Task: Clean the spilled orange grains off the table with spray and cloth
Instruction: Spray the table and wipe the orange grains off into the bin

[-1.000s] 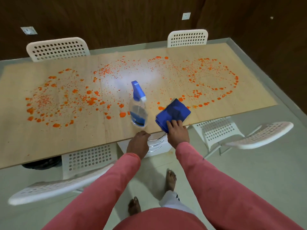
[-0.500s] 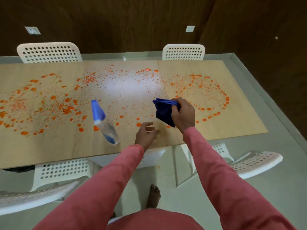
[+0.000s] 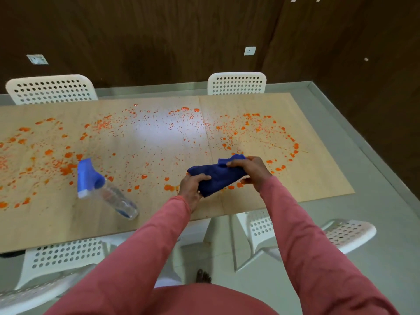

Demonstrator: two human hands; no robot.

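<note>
Over the table's near edge: a blue cloth [image 3: 217, 176] is held up between both hands, above the wooden table [image 3: 318, 178] and clear of it as far as can be told.
Left hand [image 3: 193, 189]: curled around the lower, nearer end of the cloth, thumb laid over the top.
Right hand [image 3: 252, 170]: clamped on the upper, farther end, fingers folded over the fabric.
Cloth state: bunched into a loose roll, tilted from low at the left to high at the right.
Spray bottle [image 3: 103, 189]: released, well apart from both hands to the left, on the tabletop near the front edge; it appears strongly slanted, blue trigger head away from the person, though lens distortion may account for that. A little liquid is seen at the base.
Orange grains [image 3: 256, 130]: scattered in broad rings across nearly the whole tabletop, with thicker blobs at the ring edges; some lie just beneath the cloth.
Step in hand: judged to be readying the cloth, folding or gathering it into a wiping pad; no wiped patch is visible.
Next move calls for: the cloth to be flattened into one hand and pressed down, then swept so grains are gathered inward and not pushed over the edge.
Surroundings: white perforated chairs [image 3: 236, 84] are set along both long sides.
</note>
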